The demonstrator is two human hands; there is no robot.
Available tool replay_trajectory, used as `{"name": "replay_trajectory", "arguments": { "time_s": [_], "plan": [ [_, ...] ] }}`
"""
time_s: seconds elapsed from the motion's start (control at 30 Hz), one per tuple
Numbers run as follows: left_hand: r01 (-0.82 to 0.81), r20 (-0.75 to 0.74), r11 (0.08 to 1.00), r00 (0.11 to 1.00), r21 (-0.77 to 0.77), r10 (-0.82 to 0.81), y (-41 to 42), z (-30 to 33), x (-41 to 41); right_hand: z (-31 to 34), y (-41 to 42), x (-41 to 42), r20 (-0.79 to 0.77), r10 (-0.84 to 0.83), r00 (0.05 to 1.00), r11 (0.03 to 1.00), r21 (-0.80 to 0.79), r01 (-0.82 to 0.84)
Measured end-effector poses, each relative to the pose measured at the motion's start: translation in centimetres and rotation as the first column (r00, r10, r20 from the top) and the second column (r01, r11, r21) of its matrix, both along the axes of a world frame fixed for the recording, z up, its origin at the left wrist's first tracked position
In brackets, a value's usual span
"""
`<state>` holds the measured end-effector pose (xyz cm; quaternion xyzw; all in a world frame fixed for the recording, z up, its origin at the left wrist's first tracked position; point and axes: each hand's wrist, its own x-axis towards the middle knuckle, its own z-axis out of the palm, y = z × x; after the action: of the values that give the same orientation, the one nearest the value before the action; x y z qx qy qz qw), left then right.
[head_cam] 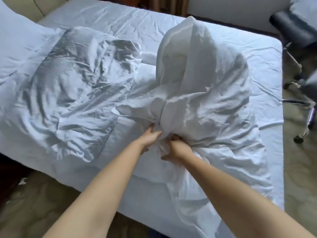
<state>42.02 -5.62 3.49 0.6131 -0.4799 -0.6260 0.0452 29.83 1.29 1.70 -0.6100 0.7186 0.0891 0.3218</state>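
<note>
The pillowcase (197,79) stands upright on the bed (267,57), right of centre. A pillow (177,66) fills its upper part and shows faintly through the fabric. Its open end is gathered at the bottom, near the bed's front edge.

Both forearms extend forward and converge at this gathered end. The left hand (151,137) grips the bunched fabric, fingers curled into it. The right hand (176,146) grips the same bunch just beside it, fingers buried in the folds.

A second pillow (77,79) lies flat to the left.
</note>
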Motion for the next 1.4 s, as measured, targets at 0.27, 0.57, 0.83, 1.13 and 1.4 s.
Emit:
{"name": "replay_trajectory", "arguments": {
  "time_s": [0.27, 0.57, 0.83, 1.13, 1.4],
  "plan": [
    [-0.196, 0.017, 0.971, 0.980, -0.136, 0.200, 0.4, -0.1, -0.8, 2.3, 1.5, -1.7, -0.004, -0.421, 0.907, 0.865, -0.303, 0.400],
    [-0.280, 0.153, 0.934, 0.936, -0.224, 0.317, -1.3, 1.5, 1.3, 4.5, -1.3, 0.6, 0.129, -0.546, 0.828, 0.756, -0.351, 0.553],
    [-0.376, -0.155, 0.911, 0.903, 0.168, 0.401, -5.8, -0.8, 1.2, 2.8, -5.4, 2.3, 0.005, -0.704, 0.711, 0.678, -0.296, 0.673],
    [-0.039, -0.178, 0.999, 0.983, -0.034, 0.032, -10.6, 2.3, -1.4, 7.2, -3.0, 1.5, 0.227, -0.867, 0.443, 0.313, -0.444, 0.840],
    [-0.074, -0.291, 0.984, 0.957, -0.164, 0.023, -21.1, 9.3, -5.8, 19.0, -4.4, 4.4, 0.679, -0.597, 0.428, -0.027, -0.550, 0.835]
  ]
}}
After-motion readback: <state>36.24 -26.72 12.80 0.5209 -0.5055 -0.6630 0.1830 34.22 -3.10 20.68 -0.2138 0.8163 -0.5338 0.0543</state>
